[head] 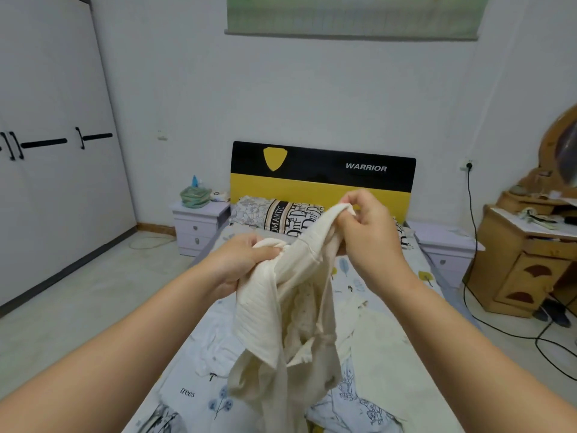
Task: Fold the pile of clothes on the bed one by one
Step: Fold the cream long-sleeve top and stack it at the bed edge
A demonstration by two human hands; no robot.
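A cream ribbed garment [281,310] hangs bunched in the air over the bed [415,354]. My left hand [237,260] grips its upper edge on the left. Higher and to the right, my right hand [368,226] pinches another part of that edge. The cloth drapes down between my forearms and hides the middle of the bed. More pale clothes lie on the sheet: a white piece [215,345] at the left and a cream piece [374,320] at the right.
The printed sheet runs back to a patterned pillow [274,214] and a black-and-yellow headboard [321,173]. Lilac nightstands [196,223] flank the bed. A white wardrobe [53,151] lines the left wall. At the right stands a wooden dresser [527,260], with a black cable [512,332] on the floor.
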